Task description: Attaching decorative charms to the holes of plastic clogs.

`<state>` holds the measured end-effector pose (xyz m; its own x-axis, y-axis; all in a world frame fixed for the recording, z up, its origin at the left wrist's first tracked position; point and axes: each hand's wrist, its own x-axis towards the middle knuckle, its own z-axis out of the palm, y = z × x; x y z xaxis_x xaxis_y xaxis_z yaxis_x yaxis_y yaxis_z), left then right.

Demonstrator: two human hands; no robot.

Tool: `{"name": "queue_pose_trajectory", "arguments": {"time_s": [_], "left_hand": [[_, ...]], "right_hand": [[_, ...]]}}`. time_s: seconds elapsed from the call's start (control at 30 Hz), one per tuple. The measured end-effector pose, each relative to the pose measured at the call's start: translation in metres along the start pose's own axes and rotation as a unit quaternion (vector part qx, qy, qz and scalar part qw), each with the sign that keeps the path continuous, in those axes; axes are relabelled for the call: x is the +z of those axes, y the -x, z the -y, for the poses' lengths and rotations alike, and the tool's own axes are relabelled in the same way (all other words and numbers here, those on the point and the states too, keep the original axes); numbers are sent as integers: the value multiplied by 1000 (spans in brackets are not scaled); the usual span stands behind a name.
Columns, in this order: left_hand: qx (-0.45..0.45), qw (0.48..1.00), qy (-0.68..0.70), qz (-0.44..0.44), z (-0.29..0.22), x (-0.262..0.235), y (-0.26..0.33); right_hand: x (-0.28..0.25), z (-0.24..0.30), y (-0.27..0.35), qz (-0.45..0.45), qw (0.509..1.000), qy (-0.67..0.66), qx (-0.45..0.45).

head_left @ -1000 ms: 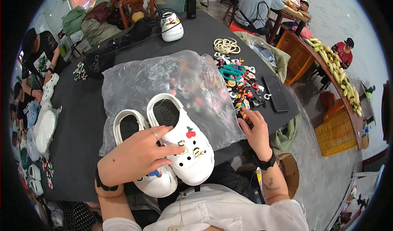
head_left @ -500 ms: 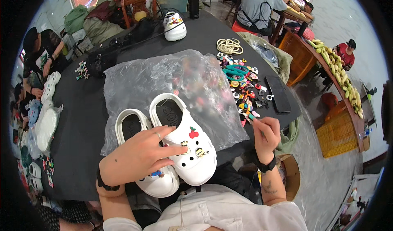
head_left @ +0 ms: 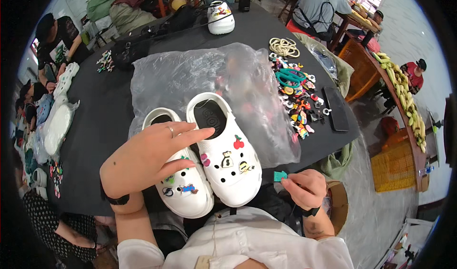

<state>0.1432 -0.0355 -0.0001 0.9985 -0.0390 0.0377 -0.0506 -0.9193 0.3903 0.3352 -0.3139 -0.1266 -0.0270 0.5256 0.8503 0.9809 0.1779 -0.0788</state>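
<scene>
Pinches a small flat teal piece (head_left: 280, 176) between the fingers of the right hand (head_left: 307, 189), near right. Spreads the left hand (head_left: 138, 159) loosely, grasping nothing, over two white, charm-studded clogs (head_left: 238, 185), near centre; cannot tell whether touching. Farther off, shows a crumpled clear plastic sheet (head_left: 176, 78) on the black table (head_left: 100, 140), a heap of small multicoloured charms (head_left: 297, 109) to its right and a lone white clog (head_left: 221, 25) at the far end.
</scene>
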Motion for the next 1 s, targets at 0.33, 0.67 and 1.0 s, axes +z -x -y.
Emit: {"name": "queue_pose_trajectory", "arguments": {"time_s": [0.33,0.67,1.0], "left_hand": [[58,998,-27,-7,9,15,0],[64,996,50,27,20,17,-15],[51,998,29,-2,31,24,-5]], "right_hand": [[27,19,-16,24,954,-169,247],[28,23,-37,-22,760,-426,490],[49,44,-72,206,854,-322,353]]}}
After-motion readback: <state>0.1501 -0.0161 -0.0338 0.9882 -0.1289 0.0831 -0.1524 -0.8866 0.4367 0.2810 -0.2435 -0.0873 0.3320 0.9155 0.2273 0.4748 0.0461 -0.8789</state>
